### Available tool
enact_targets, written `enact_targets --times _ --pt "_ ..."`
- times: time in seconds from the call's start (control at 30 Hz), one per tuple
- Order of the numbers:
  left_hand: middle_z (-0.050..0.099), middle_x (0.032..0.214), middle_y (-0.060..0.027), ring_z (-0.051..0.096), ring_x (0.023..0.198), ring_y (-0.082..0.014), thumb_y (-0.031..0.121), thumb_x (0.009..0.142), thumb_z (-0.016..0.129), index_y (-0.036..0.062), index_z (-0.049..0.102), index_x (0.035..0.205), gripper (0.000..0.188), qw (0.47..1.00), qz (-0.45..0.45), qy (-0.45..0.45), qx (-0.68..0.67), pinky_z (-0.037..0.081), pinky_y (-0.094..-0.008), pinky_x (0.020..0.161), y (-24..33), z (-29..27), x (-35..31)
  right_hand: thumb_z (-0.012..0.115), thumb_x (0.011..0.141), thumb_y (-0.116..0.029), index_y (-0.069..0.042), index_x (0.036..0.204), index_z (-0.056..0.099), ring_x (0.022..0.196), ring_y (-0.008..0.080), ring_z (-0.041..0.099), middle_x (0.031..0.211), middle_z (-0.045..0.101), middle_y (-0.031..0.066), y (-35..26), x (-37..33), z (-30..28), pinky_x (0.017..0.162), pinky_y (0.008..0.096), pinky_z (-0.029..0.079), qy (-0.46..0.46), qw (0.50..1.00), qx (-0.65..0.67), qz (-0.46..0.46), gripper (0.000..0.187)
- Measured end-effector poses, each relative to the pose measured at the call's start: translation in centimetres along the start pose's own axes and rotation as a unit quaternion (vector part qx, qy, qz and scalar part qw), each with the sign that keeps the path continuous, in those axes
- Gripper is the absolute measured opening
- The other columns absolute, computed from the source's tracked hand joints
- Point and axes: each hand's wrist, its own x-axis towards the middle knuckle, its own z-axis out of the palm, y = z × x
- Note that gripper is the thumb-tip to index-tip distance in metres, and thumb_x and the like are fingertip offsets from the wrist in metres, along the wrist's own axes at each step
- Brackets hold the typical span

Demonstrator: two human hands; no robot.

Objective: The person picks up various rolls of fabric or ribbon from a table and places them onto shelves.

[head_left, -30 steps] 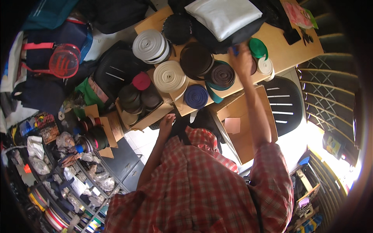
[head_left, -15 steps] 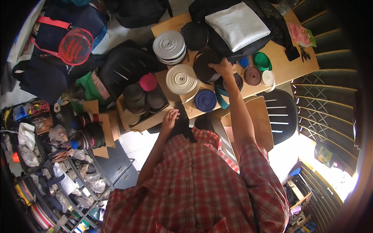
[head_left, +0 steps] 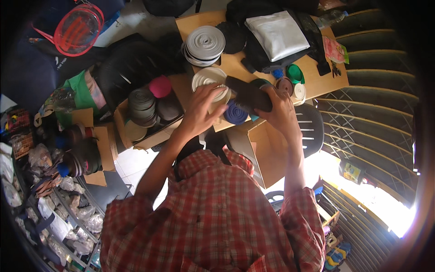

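Note:
My right hand (head_left: 282, 111) is closed on a dark brown or black roll of webbing (head_left: 250, 97), held tilted above the table's near edge. A loose end of the webbing points left. My left hand (head_left: 199, 113) has its fingers apart and holds nothing. It hovers in front of a cream webbing roll (head_left: 206, 78), partly hiding it; whether it touches that roll I cannot tell. Beneath the held roll sits a blue roll (head_left: 236, 113), partly covered. To the right, partly behind my right hand, are a brown roll (head_left: 284, 85), a small cream roll (head_left: 299, 91) and a green roll (head_left: 295, 73).
Grey rolls (head_left: 205, 41) are stacked farther back on the wooden table (head_left: 324, 85). Folded silver-white material (head_left: 277, 36) lies on black fabric. A carton (head_left: 276, 154) stands below the near edge; another box (head_left: 156, 136) at left holds dark rolls and a pink roll (head_left: 160, 86).
My right hand has lifted the dark webbing roll off the table and drawn it toward me. My left hand has risen from beside the box and opened near the cream roll. The view has shifted.

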Motion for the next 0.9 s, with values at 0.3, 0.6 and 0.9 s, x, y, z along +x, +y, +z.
enact_targets --times 0.3,0.6,0.9 --pt "0.056 0.093 -0.0104 0.062 0.073 -0.0299 0.037 0.080 0.068 0.0050 0.061 0.109 0.044 0.986 0.146 -0.073 0.041 0.051 -0.0382 0.063 4.4 -3.8 3.2 0.081 0.064 -0.018 -0.006 0.112 0.057 0.094 0.0339 0.061 0.098 0.064 0.0162 -7.4 -2.5 -5.5 0.079 0.0409 0.050 -0.018 0.996 0.078 0.029 0.055" --pt "0.056 0.084 -0.0117 0.061 0.065 -0.0284 0.038 0.078 0.072 0.0024 0.063 0.098 0.042 0.987 0.098 0.014 0.123 0.048 -0.0374 0.055 10.0 -10.4 -3.1 0.086 0.062 -0.018 0.004 0.106 0.058 0.088 0.0210 0.065 0.094 0.067 0.0147 -7.5 -4.2 -5.7 0.079 0.0323 0.050 0.056 0.939 0.315 -0.129 0.057" --pt "0.058 0.079 -0.0129 0.061 0.070 -0.0307 0.026 0.078 0.074 -0.0005 0.063 0.094 0.033 0.959 -0.082 0.193 0.190 0.048 -0.0365 0.062 16.2 -10.7 -15.0 0.085 0.064 -0.006 0.003 0.104 0.060 0.087 0.0127 0.062 0.094 0.067 0.0090 -11.8 -5.6 -0.5 0.082 0.0269 0.048 -0.074 0.805 0.567 -0.157 0.048"
